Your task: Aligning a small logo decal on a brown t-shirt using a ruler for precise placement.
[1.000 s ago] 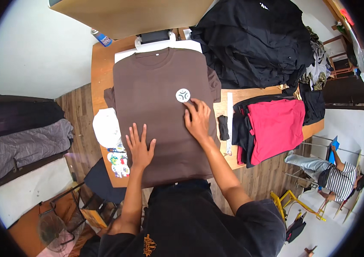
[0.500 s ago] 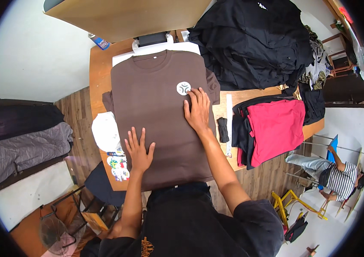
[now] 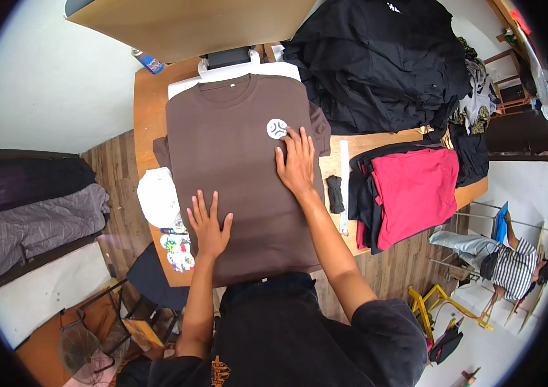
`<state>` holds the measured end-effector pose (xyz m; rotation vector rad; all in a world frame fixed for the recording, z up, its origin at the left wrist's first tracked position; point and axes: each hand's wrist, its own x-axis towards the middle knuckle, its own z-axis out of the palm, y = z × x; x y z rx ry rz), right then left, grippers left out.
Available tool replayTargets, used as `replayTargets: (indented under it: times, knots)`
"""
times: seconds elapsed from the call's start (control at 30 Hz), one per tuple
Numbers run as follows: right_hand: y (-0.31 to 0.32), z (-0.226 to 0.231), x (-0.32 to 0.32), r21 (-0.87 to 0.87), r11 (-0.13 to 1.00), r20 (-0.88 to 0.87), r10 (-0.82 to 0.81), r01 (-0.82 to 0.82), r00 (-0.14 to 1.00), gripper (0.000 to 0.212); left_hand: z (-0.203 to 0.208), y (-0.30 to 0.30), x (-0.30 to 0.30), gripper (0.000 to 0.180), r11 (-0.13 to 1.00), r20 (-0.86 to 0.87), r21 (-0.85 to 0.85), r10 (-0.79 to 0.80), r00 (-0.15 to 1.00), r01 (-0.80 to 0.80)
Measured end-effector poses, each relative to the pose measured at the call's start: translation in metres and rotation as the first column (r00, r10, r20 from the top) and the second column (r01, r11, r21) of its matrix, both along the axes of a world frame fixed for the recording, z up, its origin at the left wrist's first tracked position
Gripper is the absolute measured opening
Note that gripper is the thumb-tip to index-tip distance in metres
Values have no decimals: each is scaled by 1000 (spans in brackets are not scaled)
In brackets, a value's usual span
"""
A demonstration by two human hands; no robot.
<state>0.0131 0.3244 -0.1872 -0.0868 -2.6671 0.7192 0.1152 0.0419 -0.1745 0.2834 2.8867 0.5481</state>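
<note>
A brown T-shirt (image 3: 235,161) lies spread out, its collar at the far end, over a white-edged platen (image 3: 287,71). On the chest, right of centre, sits a round white patch (image 3: 277,129) with a dark design. My right hand (image 3: 297,161) rests on the shirt just below it, fingers stretched, with the fingertips touching or close to the patch's lower right edge. My left hand (image 3: 209,229) lies flat on the lower left of the shirt, fingers spread. Neither hand grips anything.
Above the shirt's far end hangs a large tan panel (image 3: 190,26). A black garment pile (image 3: 377,64), folded red cloth (image 3: 416,193), a white ruler (image 3: 344,187) and a dark bundle (image 3: 335,194) are at right. White round sheets (image 3: 158,195) lie left. A person (image 3: 512,267) stands far right.
Both my hands keep almost the same places on the shirt. The person at the far right has shifted their arms.
</note>
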Motion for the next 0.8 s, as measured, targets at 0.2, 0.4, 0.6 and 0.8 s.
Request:
replayTargets:
  times: [0.2, 0.4, 0.6, 0.8]
  knots:
    - [0, 3, 3, 51, 998, -6, 29, -29, 1000, 39, -1, 0, 0, 70, 1000, -7, -3, 0, 1000, 0]
    - [0, 2, 1, 25, 1000, 40, 16, -17, 999, 39, -1, 0, 0, 71, 1000, -4, -1, 2, 1000, -2]
    - [0, 1, -1, 53, 998, 48, 23, -25, 999, 40, -1, 1, 0, 71, 1000, 2, -9, 4, 1000, -4]
    - [1, 1, -6, 62, 997, 25, 50, -52, 998, 38, -1, 2, 0, 71, 1000, -11, -13, -1, 1000, 1]
